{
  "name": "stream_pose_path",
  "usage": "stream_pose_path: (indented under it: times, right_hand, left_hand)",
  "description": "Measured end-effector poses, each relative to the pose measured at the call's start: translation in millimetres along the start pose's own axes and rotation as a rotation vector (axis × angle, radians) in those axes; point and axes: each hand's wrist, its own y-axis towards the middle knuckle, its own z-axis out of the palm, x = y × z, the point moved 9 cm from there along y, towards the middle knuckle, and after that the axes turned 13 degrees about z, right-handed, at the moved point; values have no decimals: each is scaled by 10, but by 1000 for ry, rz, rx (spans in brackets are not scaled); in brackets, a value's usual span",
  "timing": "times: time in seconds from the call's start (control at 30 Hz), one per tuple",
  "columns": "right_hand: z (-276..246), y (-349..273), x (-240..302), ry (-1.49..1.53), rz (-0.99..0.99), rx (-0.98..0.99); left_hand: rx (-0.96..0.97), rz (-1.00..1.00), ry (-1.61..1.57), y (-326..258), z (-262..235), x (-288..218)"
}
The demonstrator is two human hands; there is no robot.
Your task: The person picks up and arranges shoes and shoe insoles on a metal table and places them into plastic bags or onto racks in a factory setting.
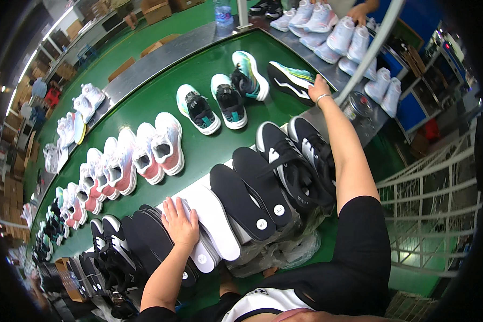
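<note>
My left hand (181, 221) lies with fingers spread on a stack of white insoles (218, 228) at the near edge of the green belt. My right arm stretches far forward, and my right hand (319, 89) grips the near end of a black, green and yellow sneaker (291, 80), which is tilted on its side at the belt's far right end. Its fingertips are partly hidden by the shoe. Black insoles (241, 206) with round white stickers lie right of the white stack. More black insoles (150, 236) sit to its left.
Black-and-white sneakers (292, 161) stand beside the insoles. White-green sneakers (198, 110) and a row of white-pink sneakers (124, 161) stand on the belt (209, 147). A metal post (378, 48) rises at right, near a white wire rack (429, 198). Another person's hand (359, 13) touches pale shoes.
</note>
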Motion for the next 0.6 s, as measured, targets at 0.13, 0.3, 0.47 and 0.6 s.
stream_pose_path:
  times: [0.13, 0.3, 0.47, 0.6]
  right_hand:
    - [226, 407, 90, 27, 24, 7]
    - [663, 715, -90, 124, 173, 248]
    - [579, 578, 272, -393, 58, 487]
    - [25, 237, 641, -569, -72, 164]
  left_hand:
    - [16, -19, -22, 6, -3, 12]
    - [12, -17, -4, 5, -14, 14]
    - [-13, 12, -10, 25, -16, -16]
    - [-19, 6, -11, 25, -40, -33]
